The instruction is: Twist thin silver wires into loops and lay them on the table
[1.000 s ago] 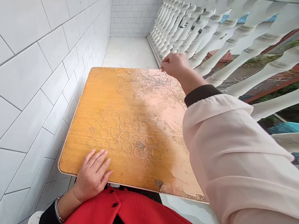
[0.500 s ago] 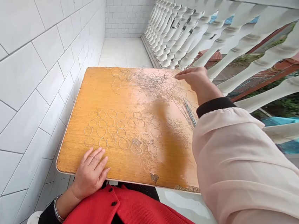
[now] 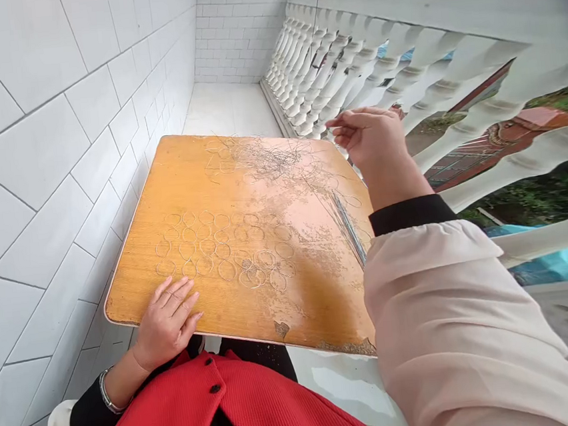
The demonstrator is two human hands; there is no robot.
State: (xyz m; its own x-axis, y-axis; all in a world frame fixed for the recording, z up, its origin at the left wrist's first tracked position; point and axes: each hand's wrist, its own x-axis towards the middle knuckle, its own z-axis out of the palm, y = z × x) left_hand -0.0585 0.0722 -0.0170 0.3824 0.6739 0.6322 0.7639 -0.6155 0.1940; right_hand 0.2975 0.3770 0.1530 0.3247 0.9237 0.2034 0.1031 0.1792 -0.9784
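Head view: how far has the work on the orange wooden tabletop [image 3: 137, 254] got?

Many wire rings [image 3: 207, 247] are laid out at the near left; a wire tangle [image 3: 272, 162] is left at the far end, with a bundle of straight wires [image 3: 348, 227] at the right.

And the grip?

The left hand [image 3: 167, 325] is pressed flat, spread; the right hand [image 3: 372, 141] is raised, fingertips pinched together, though whether wire is held cannot be told.

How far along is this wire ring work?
Done: many wire rings lie in rows on the wooden board. In hand: left hand flat on the board, right hand raised above it, any hold unclear. Left: a wire tangle and a bundle of straight wires.
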